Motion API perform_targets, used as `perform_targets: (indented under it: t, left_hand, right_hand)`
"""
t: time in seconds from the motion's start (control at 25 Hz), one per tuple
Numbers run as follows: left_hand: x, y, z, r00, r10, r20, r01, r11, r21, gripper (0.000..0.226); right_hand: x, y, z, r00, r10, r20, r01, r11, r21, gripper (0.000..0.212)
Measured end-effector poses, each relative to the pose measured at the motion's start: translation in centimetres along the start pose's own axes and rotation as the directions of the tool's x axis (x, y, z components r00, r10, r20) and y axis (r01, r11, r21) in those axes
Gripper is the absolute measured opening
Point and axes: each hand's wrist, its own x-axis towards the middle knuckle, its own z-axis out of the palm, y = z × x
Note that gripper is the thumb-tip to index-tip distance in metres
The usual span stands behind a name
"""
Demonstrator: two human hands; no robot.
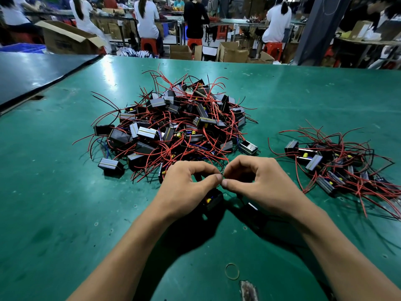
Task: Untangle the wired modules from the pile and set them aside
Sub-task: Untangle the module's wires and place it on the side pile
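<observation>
Presently, on the green table [65, 203], the main pile of wired modules [173, 127] sits at 12 o'clock from the hands: black and grey boxes in a tangle of red and black leads, its near edge just beyond the knuckles. The left hand [184, 187] is curled, thumb and forefinger closed together on a thin wire [221, 176] at the point where both hands meet. Below that hand, at its 5 o'clock, hangs or rests a black module [213, 199] with a yellow part showing; which of the two cannot be told. A rubber band [232, 271] lies flat at 6 o'clock, near the table edge. The right hand [258, 183] mirrors the left, thumb and forefinger pinched on the same wire. A second module [249, 207] shows partly beneath its palm. At 3 o'clock, well apart from the main pile, lies the set-aside group [329, 168] of modules with leads.
</observation>
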Motion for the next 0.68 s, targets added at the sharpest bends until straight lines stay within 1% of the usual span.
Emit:
perform_targets:
  t: [0.08, 0.16, 0.24, 0.32, 0.44, 0.6, 0.68]
  left_hand:
    - [-0.04, -0.16, 0.07, 0.999, 0.034, -0.03, -0.032, 0.998, 0.049, 0.004]
    - [-0.19, -0.19, 0.16, 0.992, 0.109, -0.058, -0.1, 0.984, 0.15, 0.004]
    - [-0.31, -0.19, 0.25, 0.982, 0.185, -0.043, -0.17, 0.958, 0.23, 0.012]
    - [-0.33, -0.11, 0.22, 0.976, 0.218, -0.009, -0.207, 0.939, 0.276, 0.019]
    - [-0.32, 0.05, 0.25, 0.976, 0.218, 0.017, -0.213, 0.93, 0.301, 0.022]
    - [-0.3, -0.03, 0.28, 0.985, 0.174, 0.018, -0.172, 0.941, 0.29, 0.01]
    - [-0.34, -0.16, 0.15, 0.991, 0.134, 0.001, -0.13, 0.958, 0.255, 0.01]
  right_hand:
    - [-0.09, -0.26, -0.08, 1.0, -0.028, -0.013, 0.028, 0.999, -0.033, 0.006]
    - [-0.09, -0.48, 0.2, 0.997, -0.045, -0.066, 0.041, 0.997, -0.068, 0.013]
    - [-0.01, -0.62, 0.58, 0.993, -0.045, -0.112, 0.036, 0.996, -0.085, 0.018]
    - [0.08, -0.66, 0.73, 0.994, -0.009, -0.109, 0.003, 0.999, -0.055, 0.018]
    - [0.14, -0.52, 0.65, 0.995, 0.001, -0.101, -0.008, 0.998, -0.064, 0.019]
    - [0.22, -0.2, 0.76, 0.997, -0.025, -0.078, 0.016, 0.993, -0.117, 0.02]
    - [0.24, 0.08, 0.82, 0.998, -0.041, -0.046, 0.034, 0.99, -0.135, 0.02]
